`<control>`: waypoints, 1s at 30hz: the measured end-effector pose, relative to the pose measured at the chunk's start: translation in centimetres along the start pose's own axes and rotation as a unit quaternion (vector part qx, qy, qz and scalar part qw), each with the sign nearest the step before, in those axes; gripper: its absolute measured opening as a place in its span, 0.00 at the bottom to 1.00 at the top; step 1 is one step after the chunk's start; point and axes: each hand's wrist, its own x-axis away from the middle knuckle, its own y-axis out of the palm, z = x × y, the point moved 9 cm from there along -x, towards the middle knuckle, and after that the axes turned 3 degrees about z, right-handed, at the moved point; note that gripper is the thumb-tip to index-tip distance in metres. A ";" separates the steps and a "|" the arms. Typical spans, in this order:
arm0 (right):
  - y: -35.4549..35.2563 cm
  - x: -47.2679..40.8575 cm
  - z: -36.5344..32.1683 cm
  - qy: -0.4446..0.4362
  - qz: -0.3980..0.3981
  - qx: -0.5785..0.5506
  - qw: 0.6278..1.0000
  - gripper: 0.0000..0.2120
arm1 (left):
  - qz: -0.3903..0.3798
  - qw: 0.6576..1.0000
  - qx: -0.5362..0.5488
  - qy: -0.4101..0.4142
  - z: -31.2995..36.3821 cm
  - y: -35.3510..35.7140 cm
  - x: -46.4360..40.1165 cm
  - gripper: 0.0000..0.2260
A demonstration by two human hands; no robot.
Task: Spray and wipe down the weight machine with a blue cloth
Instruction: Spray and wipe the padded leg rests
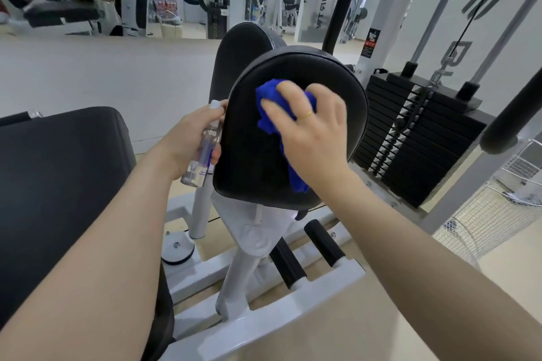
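The weight machine's black padded seat [249, 149] stands in the middle on a white frame [264, 313]. My right hand [313, 129] presses a crumpled blue cloth [274, 99] flat against the pad's upper right part, fingers spread; part of the cloth hangs out below the palm. My left hand [190, 132] grips a clear spray bottle [205, 146] with a white cap, held upright just left of the pad's edge. A second black pad [243, 47] rises behind the first.
A black weight stack [410, 138] with a white upright and steel guide rods stands to the right. A large black pad [58, 184] fills the left. A white wire basket [498, 208] sits far right. A wall mirror behind reflects other machines and a person.
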 end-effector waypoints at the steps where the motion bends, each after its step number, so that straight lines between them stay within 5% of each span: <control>1: 0.0 -0.2 0.5 0.043 0.011 -0.002 0.999 0.11 | 0.005 1.000 -0.007 -0.001 0.0 0.0 0.1 0.12; 4: 1.7 1.1 -2.4 0.102 0.001 -0.045 0.994 0.09 | 0.015 1.000 0.004 -0.004 0.2 0.2 0.0 0.12; 11: 3.9 8.8 -10.0 -0.150 -0.177 -0.079 0.970 0.07 | -0.017 1.000 -0.003 -0.016 0.0 0.4 0.1 0.13; 13: 2.8 6.5 -8.4 -0.155 -0.148 -0.061 0.975 0.08 | -0.016 1.000 -0.001 -0.019 0.0 0.5 0.0 0.13; 19: 1.1 1.3 -3.2 0.070 0.016 -0.002 0.997 0.10 | -0.015 1.000 -0.001 -0.004 0.3 1.0 -0.2 0.14; 22: 2.6 3.9 -7.0 0.022 -0.018 -0.032 0.999 0.09 | 0.002 1.000 -0.006 0.000 0.6 0.7 -0.1 0.12; 26: 4.4 8.9 -11.8 -0.192 -0.171 -0.050 0.965 0.10 | 0.015 0.999 -0.033 0.014 0.6 0.1 0.0 0.08; 28: 3.2 7.5 -10.1 -0.189 -0.156 -0.053 0.968 0.11 | 0.015 0.999 -0.029 0.019 0.6 0.0 0.1 0.07; 30: 1.3 4.0 -6.1 -0.097 -0.076 -0.040 0.992 0.11 | 0.015 0.999 -0.028 0.020 0.6 0.1 0.0 0.07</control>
